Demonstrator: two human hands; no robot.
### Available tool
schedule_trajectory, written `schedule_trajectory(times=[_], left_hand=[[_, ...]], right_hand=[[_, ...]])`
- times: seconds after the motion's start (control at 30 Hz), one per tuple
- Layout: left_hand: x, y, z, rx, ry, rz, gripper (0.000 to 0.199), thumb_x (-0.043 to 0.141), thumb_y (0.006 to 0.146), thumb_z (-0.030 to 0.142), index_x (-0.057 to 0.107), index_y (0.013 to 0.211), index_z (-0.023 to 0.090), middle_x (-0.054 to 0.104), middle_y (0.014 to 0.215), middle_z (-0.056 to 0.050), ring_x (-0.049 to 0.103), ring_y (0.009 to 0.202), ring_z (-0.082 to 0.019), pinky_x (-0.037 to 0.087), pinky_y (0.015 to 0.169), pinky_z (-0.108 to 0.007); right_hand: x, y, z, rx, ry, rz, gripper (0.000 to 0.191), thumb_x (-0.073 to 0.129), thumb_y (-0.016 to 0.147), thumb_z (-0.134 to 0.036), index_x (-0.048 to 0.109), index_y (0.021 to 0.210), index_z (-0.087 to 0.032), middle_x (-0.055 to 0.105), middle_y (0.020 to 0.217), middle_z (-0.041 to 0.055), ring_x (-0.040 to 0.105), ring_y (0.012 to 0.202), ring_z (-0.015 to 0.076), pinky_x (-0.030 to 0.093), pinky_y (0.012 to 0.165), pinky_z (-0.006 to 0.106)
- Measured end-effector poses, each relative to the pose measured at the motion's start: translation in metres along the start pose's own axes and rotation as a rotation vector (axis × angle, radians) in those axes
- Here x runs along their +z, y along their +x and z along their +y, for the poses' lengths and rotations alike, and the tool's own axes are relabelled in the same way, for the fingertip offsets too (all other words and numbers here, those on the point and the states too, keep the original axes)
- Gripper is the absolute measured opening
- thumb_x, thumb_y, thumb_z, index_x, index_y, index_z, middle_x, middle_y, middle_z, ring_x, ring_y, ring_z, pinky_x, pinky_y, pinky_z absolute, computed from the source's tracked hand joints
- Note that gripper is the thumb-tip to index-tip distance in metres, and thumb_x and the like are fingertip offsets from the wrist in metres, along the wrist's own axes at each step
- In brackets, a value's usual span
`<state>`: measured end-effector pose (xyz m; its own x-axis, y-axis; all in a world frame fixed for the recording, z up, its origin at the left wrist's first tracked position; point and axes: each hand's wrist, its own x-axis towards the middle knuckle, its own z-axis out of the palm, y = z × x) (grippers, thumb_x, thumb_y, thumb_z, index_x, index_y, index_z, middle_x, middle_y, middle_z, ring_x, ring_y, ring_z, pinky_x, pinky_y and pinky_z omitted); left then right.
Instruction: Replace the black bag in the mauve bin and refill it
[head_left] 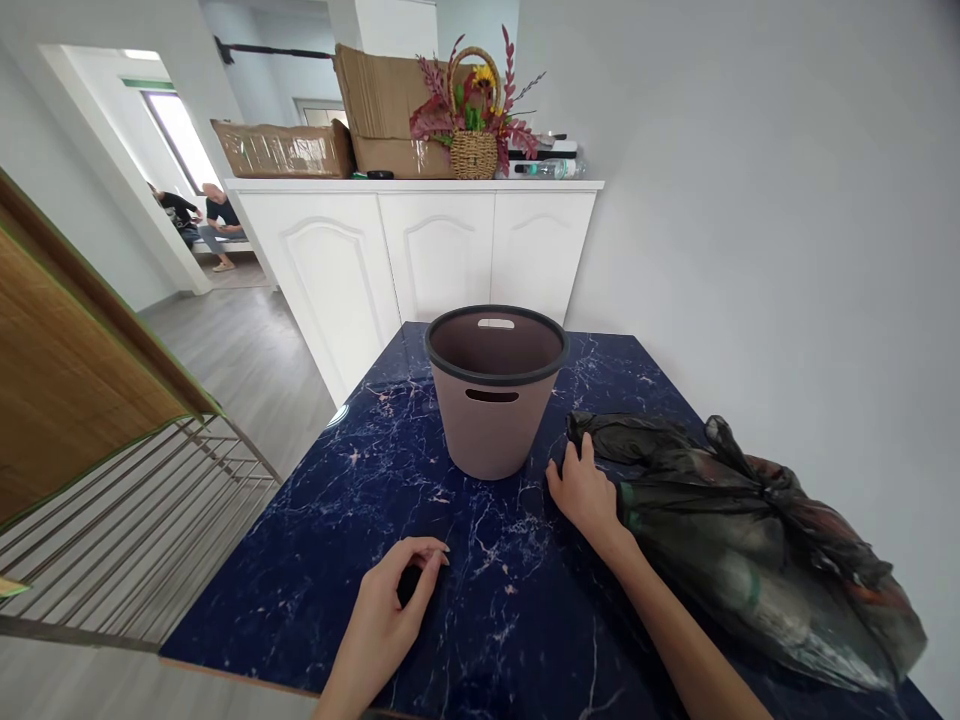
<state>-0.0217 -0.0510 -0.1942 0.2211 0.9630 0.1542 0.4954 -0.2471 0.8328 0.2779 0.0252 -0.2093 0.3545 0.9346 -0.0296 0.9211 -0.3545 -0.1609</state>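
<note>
Your left hand (pixel 384 605): narrow, thumb and fingertips together | your right hand (pixel 586 490): fingers spread, fingertips at left end of black plastic bag (pixel 720 545) | mauve bin (pixel 489 435): upright on blue table (pixel 300 580), left of bag

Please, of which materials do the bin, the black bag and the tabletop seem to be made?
Bin: probably matte plastic; smooth, even walls with handle slots.
Black bag: thin plastic film, slightly shiny; it crumples and its contents show through.
Tabletop: glossy, dark blue, with pale veins; real stone or imitation, I cannot tell.
</note>
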Motion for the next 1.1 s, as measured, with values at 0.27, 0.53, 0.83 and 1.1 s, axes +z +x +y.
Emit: schedule_trajectory(times=[0.27, 0.53, 0.83, 1.1], left_hand=[[-0.002, 0.002, 0.003, -0.04, 0.022, -0.018, 0.034, 0.059, 0.103, 0.057, 0.078, 0.111, 0.029, 0.082, 0.105, -0.005, 0.078, 0.098, -0.024, 0.061, 0.084, -0.029], [-0.001, 0.001, 0.004, -0.051, 0.024, -0.022, 0.037, 0.058, 0.103, 0.059, 0.078, 0.111, 0.029, 0.081, 0.107, -0.006, 0.077, 0.098, -0.025, 0.061, 0.086, -0.031], [-0.001, 0.003, 0.004, -0.024, 0.025, -0.016, 0.035, 0.059, 0.104, 0.057, 0.078, 0.111, 0.028, 0.082, 0.105, -0.007, 0.077, 0.096, -0.026, 0.062, 0.084, -0.032], [-0.001, 0.003, 0.005, -0.033, 0.021, -0.022, 0.033, 0.061, 0.103, 0.055, 0.077, 0.112, 0.028, 0.081, 0.107, -0.007, 0.078, 0.098, -0.025, 0.062, 0.085, -0.03]], right_hand=[[0.001, -0.002, 0.009, 0.003, 0.069, -0.015, 0.065, 0.038, 0.113, -0.046, 0.043, 0.166, -0.01, 0.03, 0.174, 0.0274, 0.08, 0.083, 0.0234, 0.058, 0.057, 0.03], [-0.002, -0.017, 0.004, -0.05, 0.034, 0.024, 0.058, 0.038, 0.115, -0.044, 0.048, 0.161, -0.009, 0.039, 0.166, 0.0279, 0.077, 0.07, 0.0192, 0.052, 0.05, 0.029], [0.011, -0.085, 0.005, -0.251, 0.052, 0.076, 0.052, 0.035, 0.114, -0.035, 0.054, 0.156, -0.012, 0.048, 0.164, 0.0221, 0.068, 0.056, 0.0137, 0.057, 0.046, 0.03], [0.05, -0.19, -0.01, -0.528, 0.363, 0.074, 0.058, 0.05, 0.108, -0.03, 0.043, 0.166, -0.03, 0.06, 0.159, 0.015, 0.063, 0.039, 0.009, 0.049, 0.029, 0.025]])
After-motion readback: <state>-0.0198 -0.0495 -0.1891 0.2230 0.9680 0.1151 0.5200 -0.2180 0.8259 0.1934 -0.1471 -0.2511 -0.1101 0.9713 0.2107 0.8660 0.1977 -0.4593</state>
